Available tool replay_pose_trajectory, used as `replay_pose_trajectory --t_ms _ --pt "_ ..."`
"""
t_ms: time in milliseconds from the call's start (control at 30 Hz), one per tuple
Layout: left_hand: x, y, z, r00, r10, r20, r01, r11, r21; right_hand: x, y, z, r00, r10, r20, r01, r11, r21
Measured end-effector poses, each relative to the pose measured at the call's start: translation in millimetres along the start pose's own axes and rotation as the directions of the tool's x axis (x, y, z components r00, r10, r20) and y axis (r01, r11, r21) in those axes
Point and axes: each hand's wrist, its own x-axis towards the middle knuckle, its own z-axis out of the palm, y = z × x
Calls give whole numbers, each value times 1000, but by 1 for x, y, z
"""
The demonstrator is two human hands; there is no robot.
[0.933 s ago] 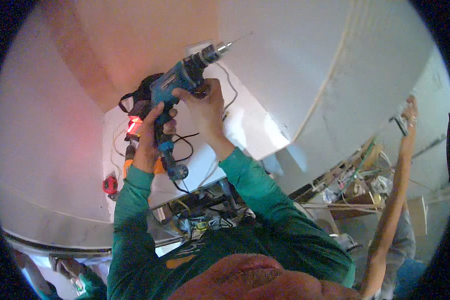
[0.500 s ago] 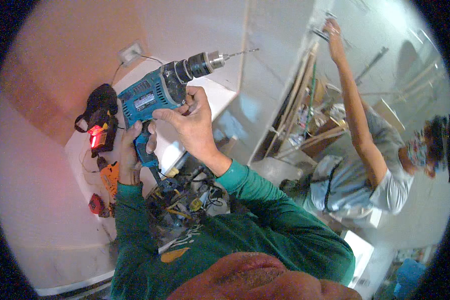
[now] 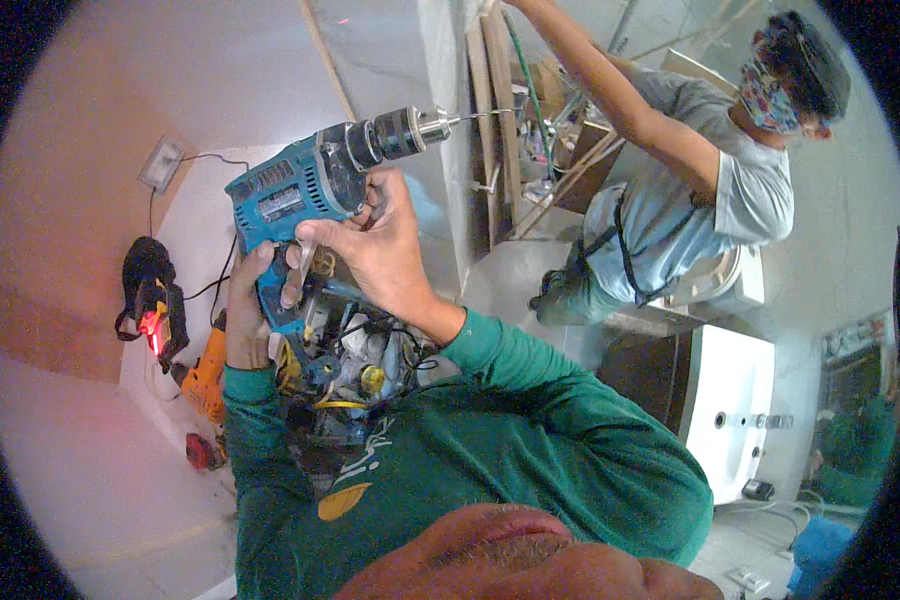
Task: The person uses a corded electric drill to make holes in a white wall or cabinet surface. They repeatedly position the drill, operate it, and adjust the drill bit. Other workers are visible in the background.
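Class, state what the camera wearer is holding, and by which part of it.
A blue power drill: the left hand grips its handle; the right hand touches its underside.

The drill (image 3: 288,192) has a matt plastic shell and a shiny metal chuck (image 3: 432,126) — the shirt (image 3: 540,415) is matt cloth, the planks (image 3: 481,150) bare wood, the washbasin (image 3: 725,375) smooth and glossy.

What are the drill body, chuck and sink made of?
Drill body: likely hard plastic, satin teal, with moulded vent slots.
Chuck: probably metal, shiny silver at the front, dark behind.
Sink: smooth white, perhaps ceramic; resin could look the same.
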Motion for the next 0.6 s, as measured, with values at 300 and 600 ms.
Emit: replay_pose_trajectory --t_ms 300,600 --pt "23 -18 5 988 -44 145 38 998 48 -8 -22 -19 989 -112 -100 104 992 -74" --pt "49 -33 37 983 -47 175 35 997 67 -10 -51 -42 980 -64 -187 51 996 -76"
